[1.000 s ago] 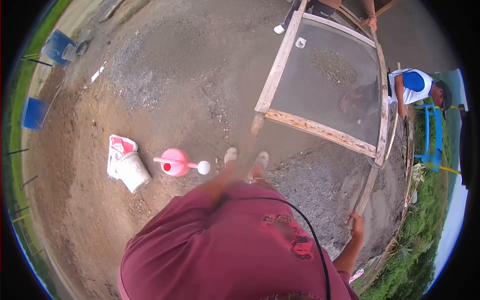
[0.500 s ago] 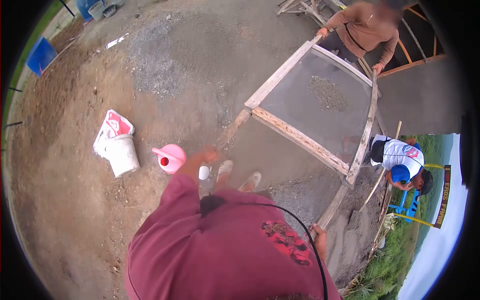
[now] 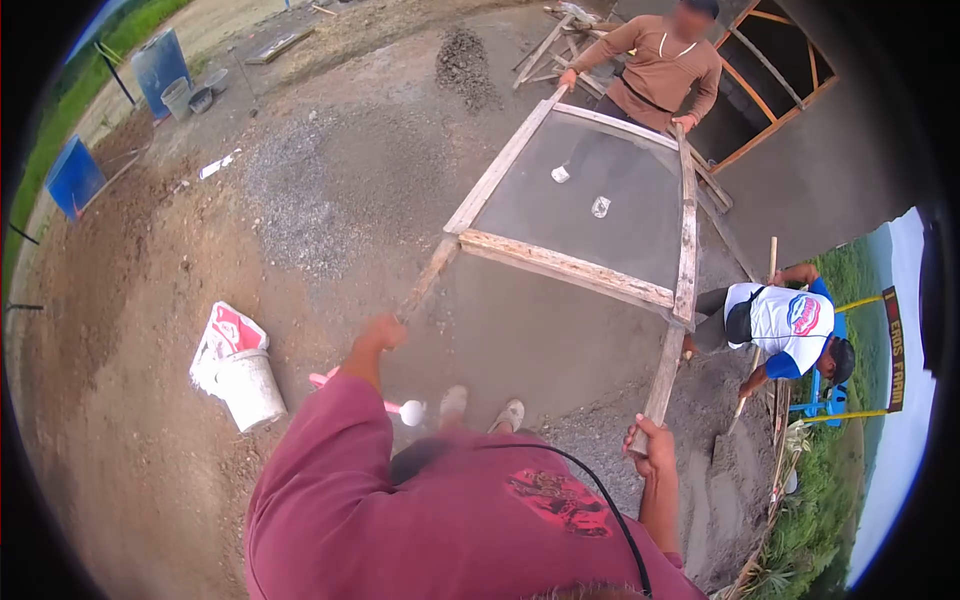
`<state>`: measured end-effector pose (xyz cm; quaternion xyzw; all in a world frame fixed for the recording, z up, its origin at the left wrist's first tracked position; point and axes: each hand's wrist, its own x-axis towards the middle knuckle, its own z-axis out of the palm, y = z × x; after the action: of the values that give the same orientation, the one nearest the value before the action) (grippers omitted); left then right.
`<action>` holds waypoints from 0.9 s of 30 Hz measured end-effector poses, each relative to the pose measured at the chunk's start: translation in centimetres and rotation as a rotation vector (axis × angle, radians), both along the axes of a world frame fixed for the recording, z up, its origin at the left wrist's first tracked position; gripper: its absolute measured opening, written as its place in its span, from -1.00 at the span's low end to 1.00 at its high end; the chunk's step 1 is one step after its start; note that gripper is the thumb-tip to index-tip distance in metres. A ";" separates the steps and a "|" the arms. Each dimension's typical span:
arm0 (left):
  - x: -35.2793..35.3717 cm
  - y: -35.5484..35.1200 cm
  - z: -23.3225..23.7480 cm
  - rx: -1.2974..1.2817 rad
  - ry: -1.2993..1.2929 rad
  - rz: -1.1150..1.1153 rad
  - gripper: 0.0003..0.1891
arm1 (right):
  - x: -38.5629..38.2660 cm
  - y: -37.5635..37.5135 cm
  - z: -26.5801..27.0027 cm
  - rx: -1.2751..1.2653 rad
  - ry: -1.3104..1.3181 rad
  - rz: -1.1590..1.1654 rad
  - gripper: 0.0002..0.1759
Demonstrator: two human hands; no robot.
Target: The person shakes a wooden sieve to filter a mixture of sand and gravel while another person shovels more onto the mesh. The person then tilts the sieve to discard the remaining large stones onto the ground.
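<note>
A large wooden-framed sand screen (image 3: pixel 565 268) stretches between me and a co-worker in a brown top, who grips its far ends. My left hand (image 3: pixel 383 330) is closed around the left handle, and my right hand (image 3: pixel 652 443) wraps the end of the right handle. On the grey mesh (image 3: pixel 630 160) lie two small whitish pieces, a left one (image 3: pixel 560 174) and a right one (image 3: pixel 600 206). Below my left arm, a pink watering can (image 3: pixel 392 407) shows only in part, with its white spout head (image 3: pixel 411 412) visible.
A white bucket (image 3: pixel 252 390) leans against a red-and-white sack (image 3: pixel 232 330) at left. Gravel (image 3: pixel 300 195) lies beyond. At right, a person in a white shirt (image 3: pixel 790 320) bends with a long pole (image 3: pixel 770 260). Blue barrels (image 3: pixel 75 178) stand far left.
The gravel patch on the mesh is gone, leaving two whitish pieces. The screen sits higher and further left in view. My left arm now covers most of the watering can.
</note>
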<state>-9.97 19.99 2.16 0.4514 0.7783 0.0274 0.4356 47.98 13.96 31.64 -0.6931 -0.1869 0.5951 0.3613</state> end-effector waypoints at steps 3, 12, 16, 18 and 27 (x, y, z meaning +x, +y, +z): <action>4.1 -2.4 -6.0 0.172 0.036 -0.024 -0.65 | 3.0 -0.7 0.9 -0.032 -0.090 0.025 -0.77; 2.2 -3.8 -0.9 -0.061 0.020 -0.082 -0.48 | 3.5 -7.9 -4.0 -0.159 0.044 -0.076 -0.72; 0.8 -2.7 1.6 -0.011 0.116 -0.076 -0.52 | 3.7 -8.5 -7.7 -0.281 0.211 -0.146 -0.67; 1.8 -1.6 4.2 -0.054 0.116 -0.067 -0.48 | 5.3 -8.2 -11.0 -0.305 0.210 -0.176 -0.66; 10.7 0.6 2.9 0.001 0.218 -0.149 -0.51 | 15.8 -7.5 -19.6 -0.266 0.156 -0.085 -0.68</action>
<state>0.69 20.57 5.08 0.5084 0.7853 -0.0535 0.3491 63.75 6.50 12.00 -0.6937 -0.0483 0.6510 0.3044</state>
